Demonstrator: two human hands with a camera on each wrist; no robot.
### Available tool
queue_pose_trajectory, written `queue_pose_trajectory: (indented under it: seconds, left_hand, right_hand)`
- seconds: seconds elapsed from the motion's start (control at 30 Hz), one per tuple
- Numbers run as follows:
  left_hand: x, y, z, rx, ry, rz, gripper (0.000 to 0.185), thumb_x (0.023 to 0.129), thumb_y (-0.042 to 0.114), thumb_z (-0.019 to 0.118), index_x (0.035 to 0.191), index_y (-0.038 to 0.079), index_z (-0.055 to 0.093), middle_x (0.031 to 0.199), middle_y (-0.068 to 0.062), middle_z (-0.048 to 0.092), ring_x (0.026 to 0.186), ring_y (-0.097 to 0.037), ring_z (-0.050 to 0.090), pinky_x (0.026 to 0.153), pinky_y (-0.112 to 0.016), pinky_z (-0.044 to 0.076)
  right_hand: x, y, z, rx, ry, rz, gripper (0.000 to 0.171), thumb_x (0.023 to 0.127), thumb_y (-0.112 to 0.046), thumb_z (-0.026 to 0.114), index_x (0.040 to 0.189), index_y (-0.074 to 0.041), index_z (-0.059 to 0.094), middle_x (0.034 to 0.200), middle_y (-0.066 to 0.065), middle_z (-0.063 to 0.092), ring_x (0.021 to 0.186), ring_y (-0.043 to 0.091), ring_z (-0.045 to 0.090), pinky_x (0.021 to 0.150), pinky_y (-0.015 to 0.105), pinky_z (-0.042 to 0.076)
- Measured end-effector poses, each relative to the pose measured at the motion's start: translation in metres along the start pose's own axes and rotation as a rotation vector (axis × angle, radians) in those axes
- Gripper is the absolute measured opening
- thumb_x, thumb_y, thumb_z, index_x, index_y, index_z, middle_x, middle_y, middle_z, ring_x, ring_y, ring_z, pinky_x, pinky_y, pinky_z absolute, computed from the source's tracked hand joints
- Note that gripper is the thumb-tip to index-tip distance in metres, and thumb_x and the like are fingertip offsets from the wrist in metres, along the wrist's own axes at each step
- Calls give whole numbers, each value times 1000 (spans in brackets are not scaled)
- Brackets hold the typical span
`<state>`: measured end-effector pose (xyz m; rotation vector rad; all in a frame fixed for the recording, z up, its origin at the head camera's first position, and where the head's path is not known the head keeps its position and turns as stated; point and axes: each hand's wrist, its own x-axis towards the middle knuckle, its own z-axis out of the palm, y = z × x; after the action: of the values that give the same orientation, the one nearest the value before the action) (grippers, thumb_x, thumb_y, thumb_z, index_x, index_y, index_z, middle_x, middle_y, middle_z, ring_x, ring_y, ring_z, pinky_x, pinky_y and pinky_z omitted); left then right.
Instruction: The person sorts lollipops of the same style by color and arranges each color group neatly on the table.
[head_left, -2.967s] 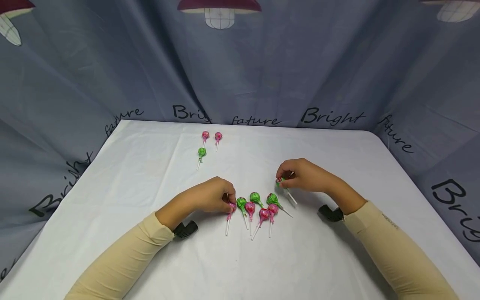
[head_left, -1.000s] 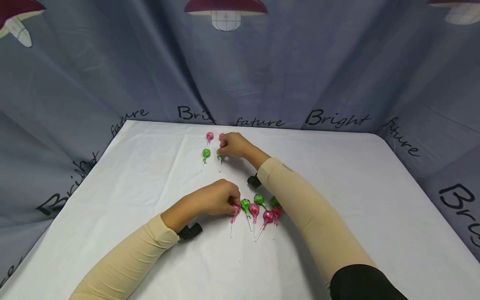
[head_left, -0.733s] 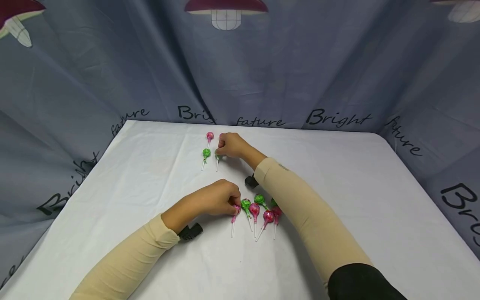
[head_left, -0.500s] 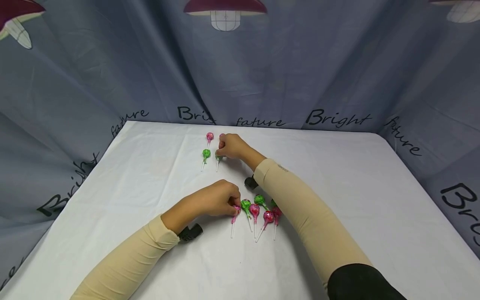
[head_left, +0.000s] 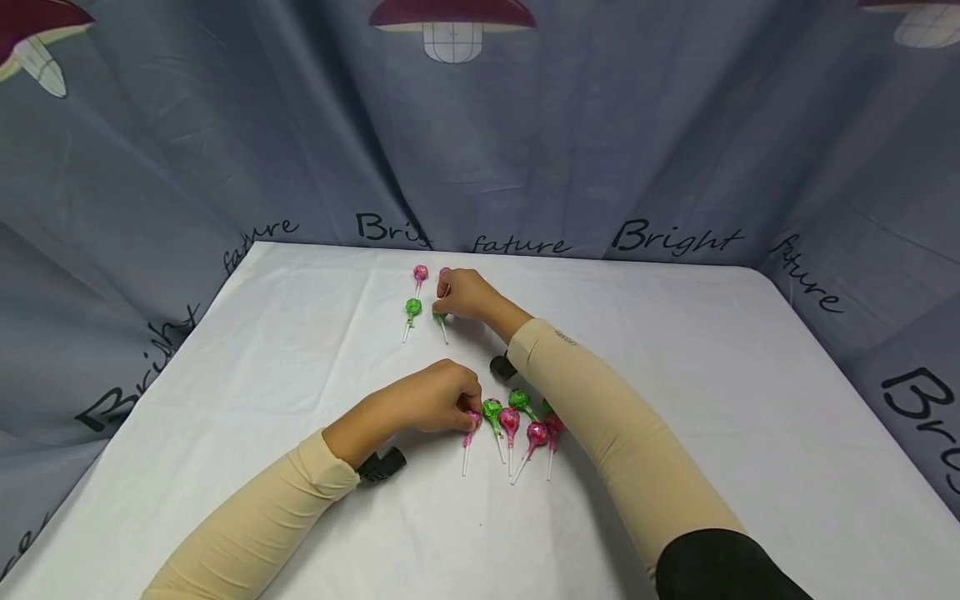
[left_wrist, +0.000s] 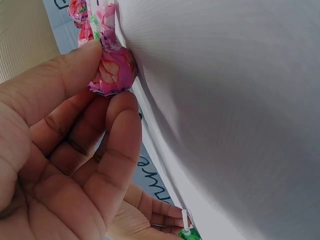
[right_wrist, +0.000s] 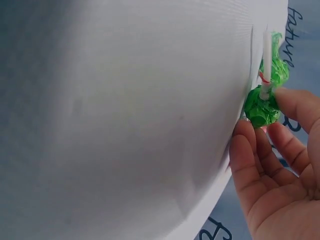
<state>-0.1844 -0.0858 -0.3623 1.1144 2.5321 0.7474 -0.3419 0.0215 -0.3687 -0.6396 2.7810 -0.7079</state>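
My left hand [head_left: 431,396] pinches the wrapped head of a pink lollipop [left_wrist: 115,72] between thumb and fingers, at the left end of a near group on the white table. Farther back, my right hand [head_left: 468,293] pinches a green lollipop [right_wrist: 262,107] by its head, the white stick pointing toward me. Just left of it lies another green lollipop [head_left: 413,307], with a pink lollipop [head_left: 421,273] behind that one. A second pink lollipop [head_left: 446,271] shows partly past my right fingers.
Beside my left hand lie several pink and green lollipops, among them a green lollipop [head_left: 492,408] and a pink lollipop [head_left: 537,433]. My right sleeve [head_left: 607,425] passes over the group's right end. A grey printed curtain [head_left: 570,125] hangs behind the white table [head_left: 300,317].
My right hand has carried the green lollipop from the right of the near group to the far row; lately its stick swings slightly right. My left hand keeps its pinch on the pink lollipop.
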Motion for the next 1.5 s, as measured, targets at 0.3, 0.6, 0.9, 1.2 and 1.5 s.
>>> queue_pose_trajectory:
  seconds: [0.3, 0.6, 0.9, 1.2, 1.5]
  left_hand:
    - [0, 3, 0, 4, 4, -7, 12, 81, 6, 80, 76, 12, 71, 74, 11, 58, 70, -4, 51, 67, -22, 44]
    - [-1, 2, 1, -5, -5, 1, 8, 81, 5, 79, 79, 10, 73, 74, 10, 59, 70, -4, 51, 67, -22, 44]
    - [0, 2, 2, -1, -3, 5, 8, 80, 4, 79, 79, 9, 73, 75, 10, 59, 70, -3, 52, 67, -22, 45]
    - [-1, 2, 2, -5, -1, -3, 6, 81, 6, 79, 80, 9, 75, 75, 9, 60, 71, -5, 53, 67, -23, 46]
    - [-2, 3, 0, -13, -9, -19, 8, 82, 6, 79, 79, 10, 73, 75, 9, 59, 70, -5, 53, 67, -23, 46]
  right_hand:
    - [-3, 0, 0, -8, 9, -18, 16, 89, -20, 73, 89, -8, 63, 86, 3, 61, 78, 17, 51, 70, 27, 41]
    - [-3, 0, 1, -6, 10, -22, 18, 88, -21, 74, 85, -9, 60, 82, 2, 56, 76, 16, 48, 68, 26, 38]
    - [-8, 8, -6, 41, 79, -32, 19, 89, -24, 72, 82, -12, 59, 85, 2, 59, 75, 15, 48, 66, 26, 37]
    - [-45, 11, -37, 110, 68, -57, 17, 92, -29, 71, 93, -13, 65, 92, 3, 64, 83, 20, 55, 71, 33, 45]
    - [-100, 27, -54, 177, 6, -63, 15, 93, -28, 70, 100, -15, 67, 101, 0, 66, 89, 20, 61, 75, 37, 50]
